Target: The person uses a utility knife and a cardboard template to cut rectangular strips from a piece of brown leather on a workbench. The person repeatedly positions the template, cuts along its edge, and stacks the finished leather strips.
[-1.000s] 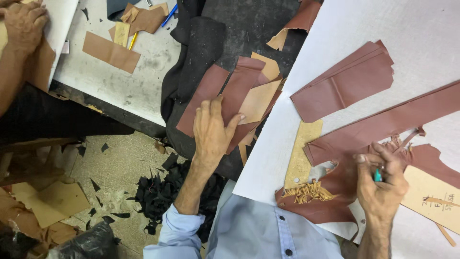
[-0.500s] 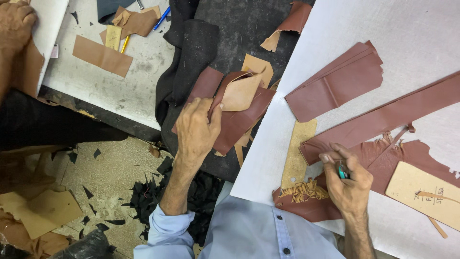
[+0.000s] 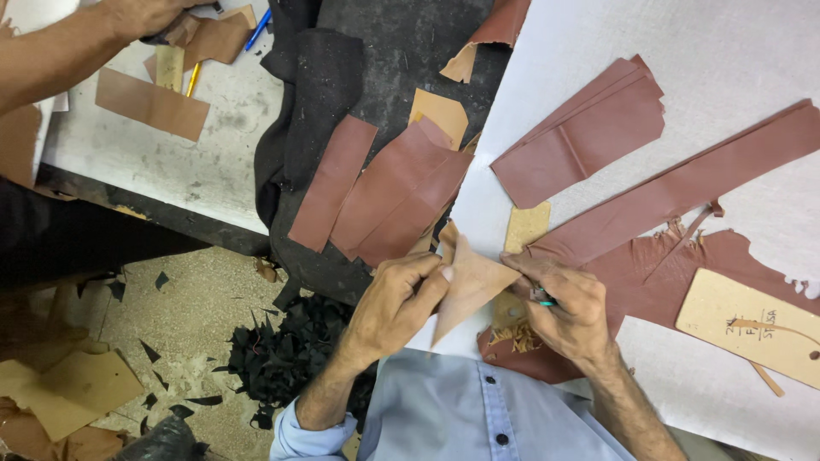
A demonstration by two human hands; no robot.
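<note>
Both hands are meeting over the white table's (image 3: 735,51) near edge. Left hand (image 3: 395,300) is pinching the left edge of a tan, roughly triangular leather piece (image 3: 468,286) — thumb and fingers closed narrow on it. Right hand (image 3: 571,306) is touching the piece's right corner with its fingertips while curled around a small teal-tipped tool (image 3: 545,301). The piece is sitting raised between the hands, over maroon leather (image 3: 675,273) — a tan template (image 3: 752,324) is lying just right. Another person's arm (image 3: 68,43) is working top left.
</note>
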